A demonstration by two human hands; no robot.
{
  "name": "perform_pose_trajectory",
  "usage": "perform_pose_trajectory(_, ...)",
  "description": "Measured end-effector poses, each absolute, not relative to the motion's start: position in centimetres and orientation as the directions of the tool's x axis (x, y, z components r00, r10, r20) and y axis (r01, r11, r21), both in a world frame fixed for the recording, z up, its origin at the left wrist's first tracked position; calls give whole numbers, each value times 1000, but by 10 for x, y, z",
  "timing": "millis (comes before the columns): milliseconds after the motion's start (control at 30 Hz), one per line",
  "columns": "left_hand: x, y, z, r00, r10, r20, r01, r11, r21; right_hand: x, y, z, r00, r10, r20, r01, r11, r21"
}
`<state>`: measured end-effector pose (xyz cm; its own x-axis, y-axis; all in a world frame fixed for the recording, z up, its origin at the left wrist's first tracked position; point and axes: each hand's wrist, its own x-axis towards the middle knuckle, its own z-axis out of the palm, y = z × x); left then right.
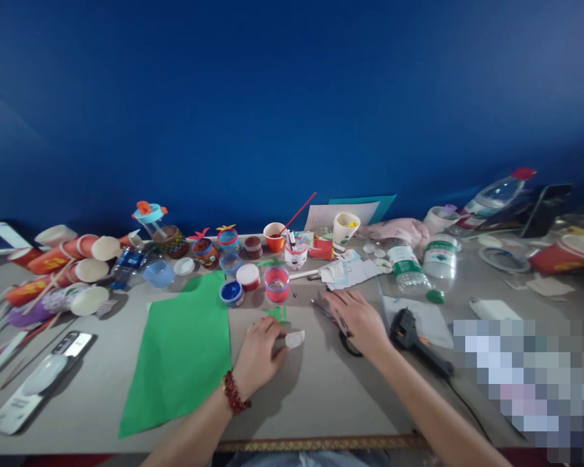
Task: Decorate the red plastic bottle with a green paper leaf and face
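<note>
My left hand (259, 353), with a red bead bracelet at the wrist, is closed on a small white paper piece (295, 338) that has faint drawn outlines. Over the scissors (350, 345) lies my right hand (357, 321); the blades point up and left, and a dark handle loop shows below the palm. A dark pen-like item shows at its fingers, and its grip is partly hidden. A green sheet (187, 353) lies left of my left hand. Green scraps (278, 314) rest just beyond its fingertips.
Paint pots (231, 293), a pink-rimmed cup (277, 284) and paper scraps (353, 269) stand beyond my hands. A glue gun (421, 344) with its cord lies right of my right forearm. Plastic bottles (409, 267) are at the right. Stacked paper cups (53, 259) and a phone (41, 383) are left.
</note>
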<state>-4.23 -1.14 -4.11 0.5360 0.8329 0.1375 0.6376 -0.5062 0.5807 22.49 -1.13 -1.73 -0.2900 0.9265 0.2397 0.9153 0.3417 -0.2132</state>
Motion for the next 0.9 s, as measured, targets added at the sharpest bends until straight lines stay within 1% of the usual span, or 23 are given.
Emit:
perform_pose_trajectory(67,-42,-12,-41,534,834,138,639,-504,581,233,-9,-21,-281,944,175,950,300,-91)
perform_pose_trajectory(167,-42,-12,-42,535,834,137,644,-507,573,239,-5,-27,-286,948,140,958,284,32)
perform_pose_trajectory(233,-42,-12,-43,536,833,136,647,-509,568,242,-2,-28,-336,934,121,941,329,77)
perform_pose_trajectory(300,-42,-12,-44,536,833,135,645,-508,572,245,3,-27,-404,909,106,914,395,93)
perform_pose_trajectory(367,-42,-11,-44,537,833,136,639,-507,578,247,9,-24,-444,890,105,895,436,90)
perform_pose_trajectory(500,-42,-10,-46,539,830,142,626,-507,593,241,17,-17,-448,885,123,894,444,62)
perform_pose_trajectory(600,-42,-10,-47,525,839,143,627,-495,601,237,25,-11,-422,897,130,904,427,-18)
perform_pose_trajectory(667,-41,-10,-48,522,841,143,625,-491,607,239,34,-7,-363,925,113,922,374,-97)
perform_pose_trajectory(733,-41,-10,-48,521,841,143,621,-489,613,245,48,-3,-275,957,89,946,286,-155)
perform_pose_trajectory(833,-41,-10,-48,525,840,139,618,-488,616,254,74,0,-184,980,81,967,195,-164)
perform_pose_trajectory(900,-41,-9,-49,523,841,140,620,-488,615,253,93,-2,-178,982,66,970,186,-158)
